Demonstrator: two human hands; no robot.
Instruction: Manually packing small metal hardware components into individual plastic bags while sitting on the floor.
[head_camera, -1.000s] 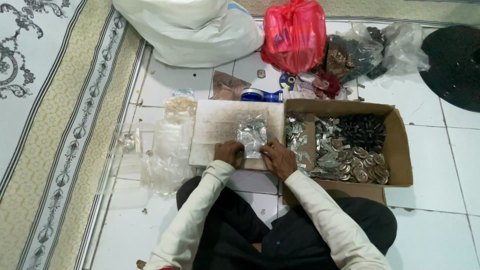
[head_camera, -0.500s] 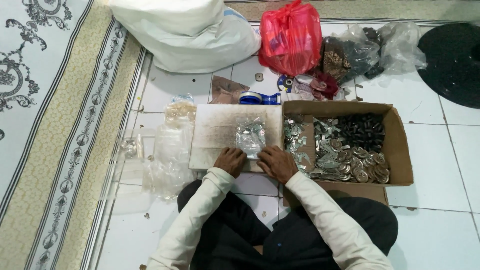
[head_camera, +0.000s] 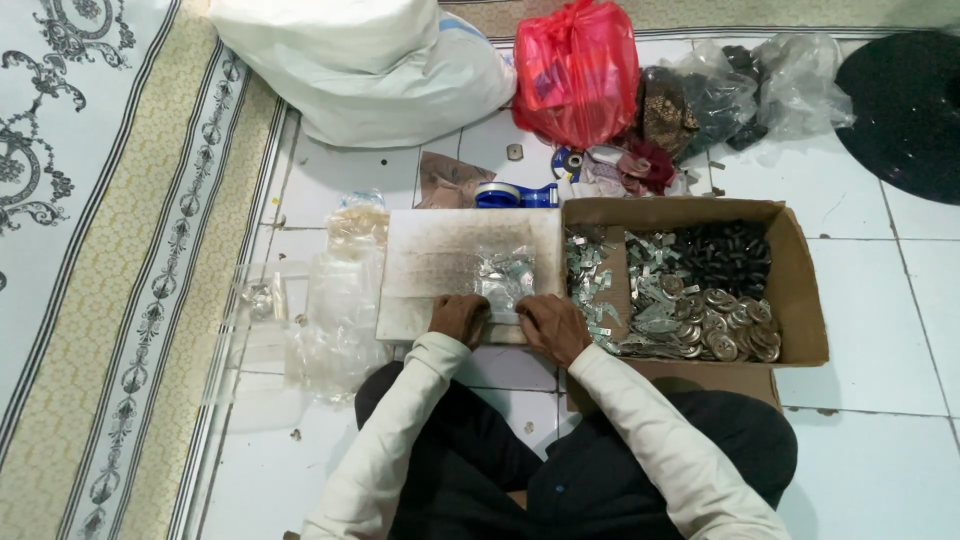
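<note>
Both hands sit at the near edge of the white board (head_camera: 450, 250): left hand (head_camera: 458, 318) and right hand (head_camera: 550, 325) pinch a small clear bag (head_camera: 505, 280) of metal bits. The cardboard box (head_camera: 800, 300) beside them holds loads of unbagged parts, so plenty's left.
</note>
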